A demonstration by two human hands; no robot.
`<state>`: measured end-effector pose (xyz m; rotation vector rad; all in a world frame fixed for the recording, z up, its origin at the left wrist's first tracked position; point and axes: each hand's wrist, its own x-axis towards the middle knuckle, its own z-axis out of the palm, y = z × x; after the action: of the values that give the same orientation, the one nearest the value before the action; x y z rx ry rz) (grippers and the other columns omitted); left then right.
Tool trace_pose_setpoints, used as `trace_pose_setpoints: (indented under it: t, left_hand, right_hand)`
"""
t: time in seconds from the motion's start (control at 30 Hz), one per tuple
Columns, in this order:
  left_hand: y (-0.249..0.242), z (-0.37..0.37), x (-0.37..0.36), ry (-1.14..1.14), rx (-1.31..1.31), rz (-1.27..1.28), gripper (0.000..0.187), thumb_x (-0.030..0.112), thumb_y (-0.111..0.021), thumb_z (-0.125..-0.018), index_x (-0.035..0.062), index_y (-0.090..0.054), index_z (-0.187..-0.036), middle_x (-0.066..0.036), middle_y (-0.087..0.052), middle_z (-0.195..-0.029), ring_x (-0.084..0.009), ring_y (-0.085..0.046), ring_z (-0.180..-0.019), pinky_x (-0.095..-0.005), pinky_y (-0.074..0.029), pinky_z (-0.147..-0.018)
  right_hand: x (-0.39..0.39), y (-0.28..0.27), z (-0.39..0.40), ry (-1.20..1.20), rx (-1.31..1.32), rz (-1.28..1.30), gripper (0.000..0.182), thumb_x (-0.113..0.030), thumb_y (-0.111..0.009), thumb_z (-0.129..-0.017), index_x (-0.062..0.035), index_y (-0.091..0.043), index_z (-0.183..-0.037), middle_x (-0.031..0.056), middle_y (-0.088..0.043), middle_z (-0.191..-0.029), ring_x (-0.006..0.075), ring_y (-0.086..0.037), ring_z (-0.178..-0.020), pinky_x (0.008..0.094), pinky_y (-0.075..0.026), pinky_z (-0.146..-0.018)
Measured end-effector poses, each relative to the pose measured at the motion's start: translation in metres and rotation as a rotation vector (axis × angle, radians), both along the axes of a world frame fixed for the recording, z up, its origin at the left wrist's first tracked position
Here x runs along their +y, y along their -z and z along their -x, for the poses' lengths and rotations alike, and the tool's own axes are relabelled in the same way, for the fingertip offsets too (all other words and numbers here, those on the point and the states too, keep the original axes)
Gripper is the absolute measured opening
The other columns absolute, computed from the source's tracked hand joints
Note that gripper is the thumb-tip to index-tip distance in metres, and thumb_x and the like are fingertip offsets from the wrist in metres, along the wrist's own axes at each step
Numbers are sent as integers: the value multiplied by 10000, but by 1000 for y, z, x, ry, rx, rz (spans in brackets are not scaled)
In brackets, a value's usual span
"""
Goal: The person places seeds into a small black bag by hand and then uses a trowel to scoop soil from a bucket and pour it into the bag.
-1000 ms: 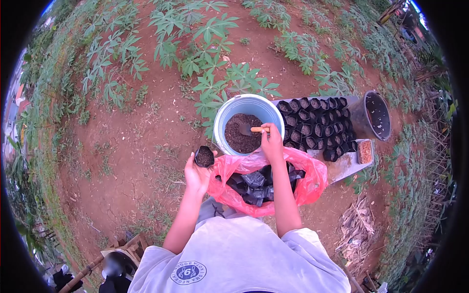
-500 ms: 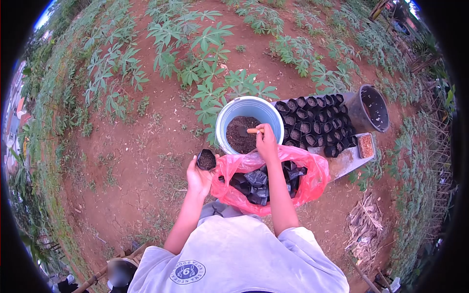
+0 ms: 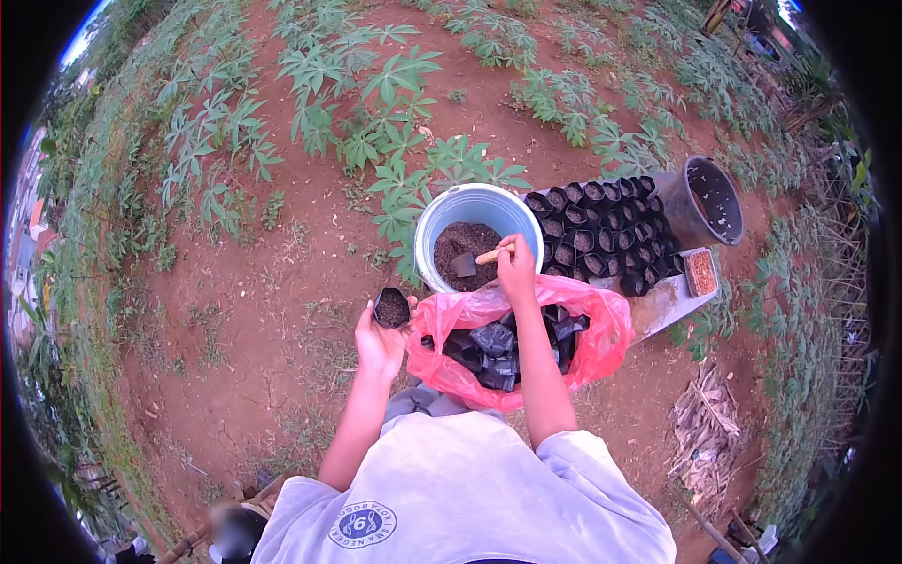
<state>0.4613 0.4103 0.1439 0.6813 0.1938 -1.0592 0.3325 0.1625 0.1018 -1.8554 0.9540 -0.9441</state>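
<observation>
My left hand (image 3: pixel 380 340) is wrapped round a small black planting bag (image 3: pixel 391 308) with dark soil at its open top. My right hand (image 3: pixel 516 268) grips the wooden handle of a small trowel (image 3: pixel 464 264). The trowel's dark blade rests on the soil (image 3: pixel 451 242) inside a light blue bucket (image 3: pixel 425 246). Below the bucket, a red plastic bag (image 3: pixel 611 338) holds crumpled black planting bags (image 3: pixel 494 340); my right forearm passes over it.
Right of the bucket, rows of soil-filled black bags (image 3: pixel 606 240) stand on a grey board (image 3: pixel 665 305). A dark bucket (image 3: pixel 686 211) and a small tray of orange-brown grains (image 3: pixel 700 273) sit at its right end. Leafy plants (image 3: pixel 385 89) grow ahead.
The trowel blade, more hidden in the soil before, now shows more fully on its surface. My right hand has shifted slightly right. The left hand still holds the filled bag.
</observation>
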Motion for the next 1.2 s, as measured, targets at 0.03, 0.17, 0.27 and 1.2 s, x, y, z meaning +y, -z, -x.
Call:
trace_pose_setpoints:
  t: [0.03,0.17,0.27,1.2]
  left_hand:
    - [0,1,0,2,0,0,493,385,-263,-987,28,-539,-1186,-177,-637,-1114,-261,-629,-910,-359,-500,-740]
    - [-1,3,1,-2,3,2,497,387,-263,-985,27,-537,-1189,-179,-635,-1116,-268,-632,-912,-366,-508,-755]
    - [2,2,4,-3,1,15,500,390,-268,-983,23,-537,-1191,-180,-634,-1117,-270,-633,-911,-369,-511,-766]
    - [-4,25,2,-114,67,7,520,382,-226,-982,20,-536,-1190,-191,-625,-1126,-294,-620,-935,-375,-501,-749]
  right_hand:
    - [-1,2,0,5,1,3,69,-24,-519,-826,2,-520,-890,166,-578,-787,313,-593,-737,386,-464,-688]
    - [1,2,1,38,55,4,68,-37,-526,-816,-1,-523,-874,169,-579,-766,315,-596,-723,388,-463,-671]
    - [3,-3,1,59,69,14,71,-46,-530,-811,-1,-523,-864,167,-574,-742,318,-591,-703,395,-461,-655]
    - [-24,23,3,40,-206,-352,63,-36,-460,-916,-66,-513,-901,60,-613,-744,117,-594,-618,240,-483,-549]
